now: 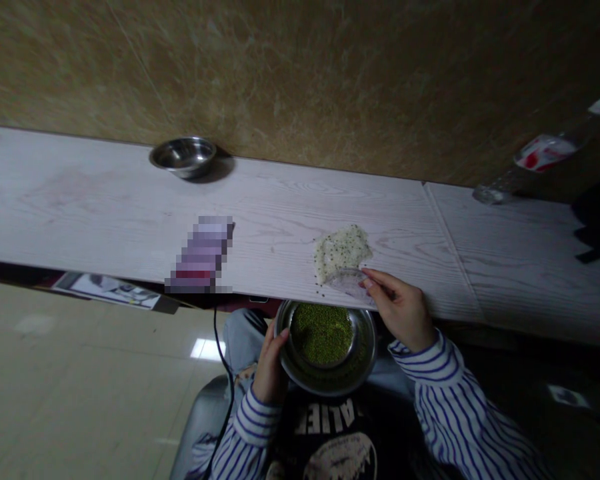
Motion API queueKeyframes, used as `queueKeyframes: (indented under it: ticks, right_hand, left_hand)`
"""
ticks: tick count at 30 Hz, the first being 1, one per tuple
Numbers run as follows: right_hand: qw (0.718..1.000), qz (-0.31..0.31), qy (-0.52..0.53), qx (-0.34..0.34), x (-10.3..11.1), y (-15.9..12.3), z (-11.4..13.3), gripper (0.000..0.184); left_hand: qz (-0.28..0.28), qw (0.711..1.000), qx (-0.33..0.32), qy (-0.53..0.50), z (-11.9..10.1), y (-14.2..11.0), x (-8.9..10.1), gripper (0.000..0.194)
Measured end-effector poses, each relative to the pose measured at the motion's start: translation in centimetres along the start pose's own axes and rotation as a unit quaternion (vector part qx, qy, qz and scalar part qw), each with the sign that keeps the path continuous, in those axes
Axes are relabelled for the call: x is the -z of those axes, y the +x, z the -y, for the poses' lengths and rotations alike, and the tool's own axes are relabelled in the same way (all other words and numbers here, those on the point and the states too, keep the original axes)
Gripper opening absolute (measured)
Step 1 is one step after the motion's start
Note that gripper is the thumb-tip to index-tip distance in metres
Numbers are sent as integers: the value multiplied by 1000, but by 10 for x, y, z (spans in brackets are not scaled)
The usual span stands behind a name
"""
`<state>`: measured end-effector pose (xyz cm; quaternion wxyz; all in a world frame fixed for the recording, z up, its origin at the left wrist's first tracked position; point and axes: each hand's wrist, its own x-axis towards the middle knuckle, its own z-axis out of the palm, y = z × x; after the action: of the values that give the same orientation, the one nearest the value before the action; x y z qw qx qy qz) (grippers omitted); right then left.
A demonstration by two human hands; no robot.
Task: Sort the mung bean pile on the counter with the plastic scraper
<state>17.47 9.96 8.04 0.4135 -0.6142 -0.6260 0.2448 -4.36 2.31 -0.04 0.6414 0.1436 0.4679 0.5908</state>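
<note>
My left hand (271,363) grips the left rim of a steel bowl (364,343), which is held over my lap, close under the counter's front edge. Green mung beans (320,333) fill the bottom of this bowl. On the counter, a flat pile of white rice (344,248) is dotted with green beans, and a few beans lie loose beside it. Between thumb and fingers, my right hand (403,312) pinches a thin, clear plastic piece (347,282) with a curved edge. It rests at the pile's near side; its exact kind is unclear.
A smaller steel bowl (184,159) stands by the wall at the back left. A pixelated flat rectangular object (203,257) lies near the front edge, with a black cable (223,360) hanging below. A clear plastic bottle (545,153) stands on the right of the pale wooden counter (280,207).
</note>
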Motion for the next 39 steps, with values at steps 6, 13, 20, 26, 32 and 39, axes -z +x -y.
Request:
queueKeyframes:
  ticks: [6, 13, 20, 26, 32, 39]
  right_hand:
    - [1000, 0, -13, 9, -1, 1, 1, 32]
    - [1000, 11, -10, 16, 0, -1, 8, 32]
    - [1000, 17, -3, 12, 1, -3, 8, 33]
    - [1000, 9, 13, 5, 0, -5, 8, 32]
    - [1000, 7, 3, 0, 0, -5, 3, 33]
    - [1000, -7, -4, 3, 1, -1, -1, 34]
  left_hand:
    - [9, 1000, -5, 11, -5, -1, -3, 43]
    - [15, 1000, 3, 0, -7, -5, -6, 45]
    - [8, 1000, 4, -10, -7, -3, -4, 44]
    - [-3, 1000, 5, -18, -3, -2, -2, 48]
    - [16, 1000, -1, -3, -3, 0, -2, 45]
    - [-9, 999, -30, 30, -4, -3, 5, 45]
